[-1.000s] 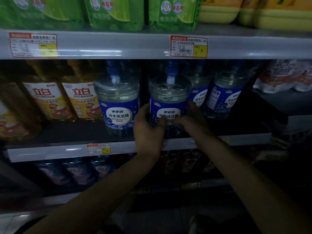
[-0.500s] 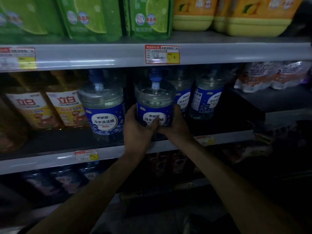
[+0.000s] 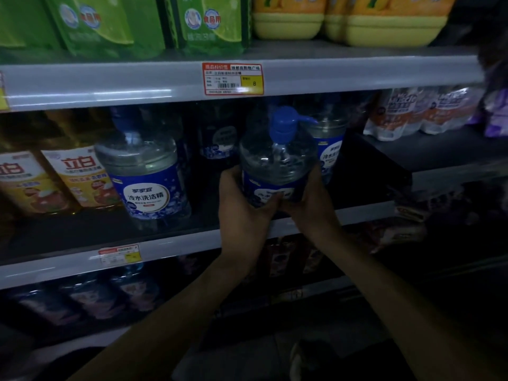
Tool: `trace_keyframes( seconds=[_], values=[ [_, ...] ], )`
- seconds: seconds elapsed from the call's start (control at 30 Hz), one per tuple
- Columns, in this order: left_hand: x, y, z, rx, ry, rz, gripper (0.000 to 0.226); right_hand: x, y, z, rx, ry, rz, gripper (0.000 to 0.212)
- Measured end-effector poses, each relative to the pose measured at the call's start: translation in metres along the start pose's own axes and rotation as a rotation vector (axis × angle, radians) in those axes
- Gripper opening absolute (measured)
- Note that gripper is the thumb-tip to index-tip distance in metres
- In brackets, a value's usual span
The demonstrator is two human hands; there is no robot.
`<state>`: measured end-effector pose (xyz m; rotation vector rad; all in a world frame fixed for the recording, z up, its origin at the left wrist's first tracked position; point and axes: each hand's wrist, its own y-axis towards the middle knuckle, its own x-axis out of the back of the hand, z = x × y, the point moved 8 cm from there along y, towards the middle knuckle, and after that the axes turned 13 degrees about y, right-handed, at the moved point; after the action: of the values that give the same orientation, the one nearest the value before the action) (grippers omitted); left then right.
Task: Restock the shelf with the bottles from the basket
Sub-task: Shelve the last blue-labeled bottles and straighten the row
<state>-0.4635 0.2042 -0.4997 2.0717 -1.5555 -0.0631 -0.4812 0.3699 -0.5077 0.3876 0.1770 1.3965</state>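
On the head view, we have both hands on the pump bottle (image 3: 277, 160), clear liquid inside. The left hand (image 3: 242, 204) and right hand (image 3: 313, 204) curl round its blue label. It tilts toward us at the middle shelf (image 3: 165, 248) front edge, right of a matching bottle (image 3: 145, 174). Half a second ago it stood upright.

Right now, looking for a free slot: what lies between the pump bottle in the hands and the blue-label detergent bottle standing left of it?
Head view: bare dark shelf at the front; behind it, another blue-label detergent bottle stands in shadow.
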Motion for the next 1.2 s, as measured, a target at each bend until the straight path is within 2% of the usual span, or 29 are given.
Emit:
trace_keyframes(
  seconds=[0.17, 0.43, 0.57, 0.63, 0.77, 0.97, 1.1, 1.2],
  values=[
    [-0.033, -0.009, -0.005, 0.048, -0.063, -0.006, 0.068, 0.035, 0.003, -0.007, -0.009, -0.056, 0.006, 0.107],
    [-0.065, -0.003, -0.012, 0.088, -0.076, 0.003, 0.074, 0.065, 0.012, -0.014, -0.042, -0.013, -0.011, 0.102],
    [-0.073, 0.006, -0.016, 0.092, -0.076, 0.025, 0.067, 0.072, 0.016, -0.023, -0.095, 0.04, -0.034, 0.103],
    [-0.074, 0.01, -0.016, 0.097, -0.076, 0.027, 0.063, 0.073, 0.017, -0.025, -0.104, 0.055, -0.046, 0.107],
    [-0.074, 0.014, -0.009, 0.089, -0.06, 0.04, 0.053, 0.07, 0.021, -0.03, -0.089, 0.036, -0.057, 0.097],
    [-0.07, 0.015, -0.007, 0.056, 0.001, 0.065, 0.051, 0.068, 0.017, -0.03, -0.116, 0.043, -0.088, 0.093],
    [-0.061, 0.013, -0.006, 0.05, 0.049, 0.131, 0.051, 0.068, 0.013, -0.019, -0.134, -0.024, -0.098, 0.101],
    [-0.05, 0.007, -0.001, 0.067, 0.043, 0.187, 0.048, 0.067, -0.001, -0.004, -0.13, -0.126, -0.125, 0.093]
  ],
)
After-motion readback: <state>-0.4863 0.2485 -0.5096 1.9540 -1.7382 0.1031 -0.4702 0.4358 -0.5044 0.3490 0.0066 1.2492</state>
